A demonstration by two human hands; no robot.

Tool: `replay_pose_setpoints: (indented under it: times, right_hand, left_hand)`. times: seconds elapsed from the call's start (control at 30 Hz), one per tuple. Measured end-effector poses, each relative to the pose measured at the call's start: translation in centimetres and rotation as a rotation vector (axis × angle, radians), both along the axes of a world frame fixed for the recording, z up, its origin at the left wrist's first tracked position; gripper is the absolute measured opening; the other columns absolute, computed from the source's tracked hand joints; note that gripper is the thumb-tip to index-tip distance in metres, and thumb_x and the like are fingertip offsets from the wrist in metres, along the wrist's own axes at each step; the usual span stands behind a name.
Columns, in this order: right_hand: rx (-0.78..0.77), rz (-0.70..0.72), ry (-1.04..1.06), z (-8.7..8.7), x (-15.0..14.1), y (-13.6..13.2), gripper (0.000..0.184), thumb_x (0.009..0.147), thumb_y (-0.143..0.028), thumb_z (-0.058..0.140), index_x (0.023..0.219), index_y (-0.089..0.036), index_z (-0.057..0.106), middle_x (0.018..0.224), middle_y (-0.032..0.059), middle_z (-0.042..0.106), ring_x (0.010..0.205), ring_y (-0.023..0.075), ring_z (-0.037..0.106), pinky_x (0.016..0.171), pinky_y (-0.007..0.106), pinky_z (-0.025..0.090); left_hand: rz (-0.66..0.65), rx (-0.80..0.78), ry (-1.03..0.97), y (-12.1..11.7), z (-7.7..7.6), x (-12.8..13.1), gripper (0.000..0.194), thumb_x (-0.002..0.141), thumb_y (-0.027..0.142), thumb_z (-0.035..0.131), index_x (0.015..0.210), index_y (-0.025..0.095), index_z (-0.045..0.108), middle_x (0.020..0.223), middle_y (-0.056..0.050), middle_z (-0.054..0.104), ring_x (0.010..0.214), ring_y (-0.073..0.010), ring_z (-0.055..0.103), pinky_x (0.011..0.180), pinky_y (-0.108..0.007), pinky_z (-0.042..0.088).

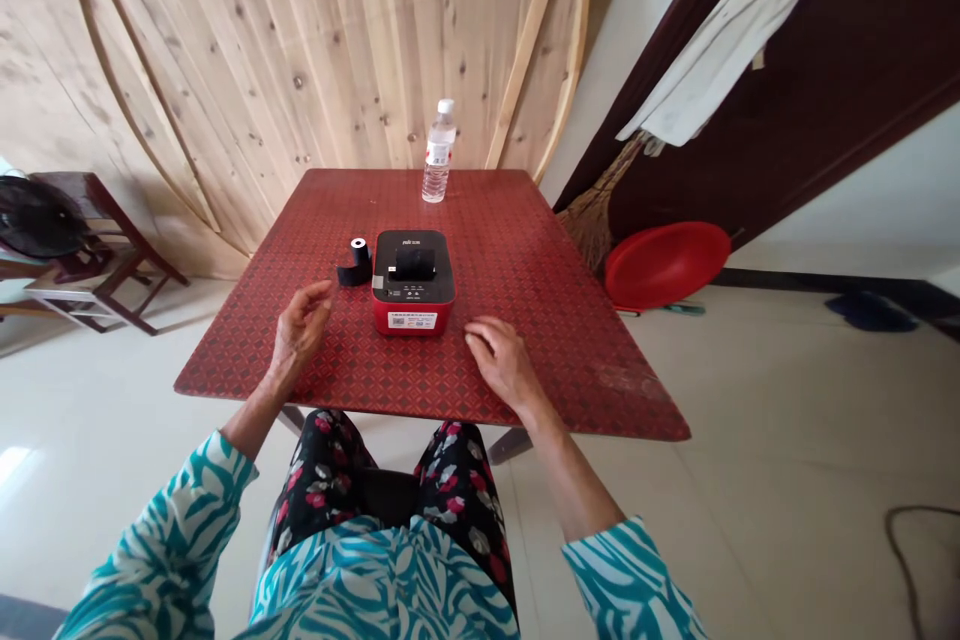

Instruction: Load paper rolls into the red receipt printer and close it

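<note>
On the red patterned table (pixel 517 250) sits a small red-and-black printer (pixel 412 293), with white labels on its front and a dark strip at the slot in its lid. Just left of it stands a small black roll (pixel 360 258) with a white top end, its loose tail curling onto the table. My left hand (pixel 302 325) is raised near the table's left side, close to the roll, fingers loosely bent and apart, holding nothing. Right of the printer, my right hand (pixel 504 358) rests at the tabletop, fingers relaxed and slightly curled, with nothing visible in it and apart from the printer.
A clear water bottle (pixel 438 155) stands at the table's far edge, before a large wooden panel (pixel 330 40). To the right are a straw broom (pixel 600 205), a red basin (pixel 667 265) and a hanging white towel (pixel 720 50). A chair (pixel 112 260) holds a fan (pixel 37 217) at left.
</note>
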State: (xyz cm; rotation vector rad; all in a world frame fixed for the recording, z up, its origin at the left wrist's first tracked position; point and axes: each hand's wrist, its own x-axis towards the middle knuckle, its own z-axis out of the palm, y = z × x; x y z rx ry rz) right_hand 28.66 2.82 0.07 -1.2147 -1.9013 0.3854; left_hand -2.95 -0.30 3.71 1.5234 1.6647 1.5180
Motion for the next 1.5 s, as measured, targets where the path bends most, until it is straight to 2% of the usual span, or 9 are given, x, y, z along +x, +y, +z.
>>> replay_pose_setpoints:
  times: [0.1,0.2,0.4,0.47,0.63,0.77,1.03,1.5]
  right_hand:
    - [0.031,0.001,-0.183,-1.2,-0.1,-0.7,0.022,0.092,-0.030,0.052,0.097,-0.022,0.072,0.111,0.0115,0.071,0.109,0.0289,0.063,0.095,0.050,0.050]
    - [0.067,-0.001,-0.227,-1.3,-0.3,-0.5,0.022,0.092,-0.028,0.052,0.099,-0.022,0.072,0.112,0.0114,0.070,0.109,0.0285,0.062,0.094,0.048,0.049]
    - [0.079,0.019,-0.180,-1.3,-0.2,-0.3,0.024,0.093,-0.029,0.050,0.099,-0.022,0.071,0.109,0.0115,0.071,0.106,0.0269,0.064,0.093,0.046,0.050]
    - [0.064,0.020,-0.165,-1.3,-0.1,-0.3,0.024,0.093,-0.029,0.050,0.098,-0.022,0.072,0.110,0.0114,0.071,0.106,0.0268,0.064,0.093,0.046,0.049]
    - [0.030,0.023,-0.143,-1.0,-0.2,-0.3,0.024,0.092,-0.029,0.051,0.098,-0.022,0.072,0.110,0.0117,0.071,0.108,0.0269,0.063,0.093,0.046,0.049]
    - [0.030,0.034,-0.135,-0.9,-0.2,-0.3,0.023,0.092,-0.029,0.051,0.098,-0.022,0.072,0.108,0.0113,0.071,0.107,0.0271,0.063,0.093,0.047,0.049]
    - [0.031,0.024,-0.143,-0.9,-0.2,-0.4,0.022,0.091,-0.028,0.052,0.098,-0.022,0.072,0.109,0.0117,0.071,0.108,0.0279,0.063,0.094,0.048,0.049]
    - [0.050,0.024,-0.158,-1.1,-0.1,-0.4,0.023,0.092,-0.030,0.051,0.099,-0.023,0.072,0.109,0.0116,0.071,0.108,0.0275,0.063,0.094,0.047,0.049]
  left_hand:
    - [-0.035,-0.064,-0.021,-1.2,-0.8,0.7,0.040,0.085,0.045,0.062,0.114,0.018,0.068,0.110,-0.009,0.071,0.098,-0.0223,0.065,0.089,-0.035,0.049]
    - [-0.110,-0.107,-0.115,-1.1,-0.7,2.0,0.040,0.083,0.047,0.064,0.111,0.019,0.070,0.103,-0.008,0.072,0.094,-0.0215,0.065,0.086,-0.033,0.049]
    - [-0.190,-0.250,-0.505,1.5,1.6,3.9,0.048,0.074,0.057,0.070,0.100,0.016,0.069,0.094,-0.008,0.071,0.083,-0.0180,0.065,0.071,-0.028,0.049]
    - [-0.189,-0.297,-0.561,2.5,2.4,4.3,0.048,0.069,0.057,0.073,0.092,0.016,0.068,0.089,-0.007,0.070,0.075,-0.0155,0.064,0.063,-0.025,0.047]
    - [-0.153,-0.404,-0.537,4.3,4.1,4.6,0.040,0.063,0.047,0.079,0.073,0.016,0.058,0.068,0.000,0.060,0.051,-0.0074,0.052,0.047,-0.021,0.036]
    - [-0.166,-0.461,-0.536,4.9,4.6,4.3,0.035,0.058,0.038,0.079,0.070,0.016,0.054,0.061,0.003,0.056,0.045,-0.0065,0.049,0.046,-0.022,0.036]
    - [-0.204,-0.531,-0.611,5.4,4.5,4.2,0.028,0.058,0.032,0.075,0.070,0.016,0.056,0.057,0.005,0.055,0.042,-0.0062,0.048,0.043,-0.021,0.035]
    - [-0.273,-0.536,-0.670,6.0,4.1,4.2,0.018,0.058,0.027,0.069,0.065,0.016,0.055,0.052,0.004,0.055,0.041,-0.0064,0.049,0.044,-0.019,0.039]
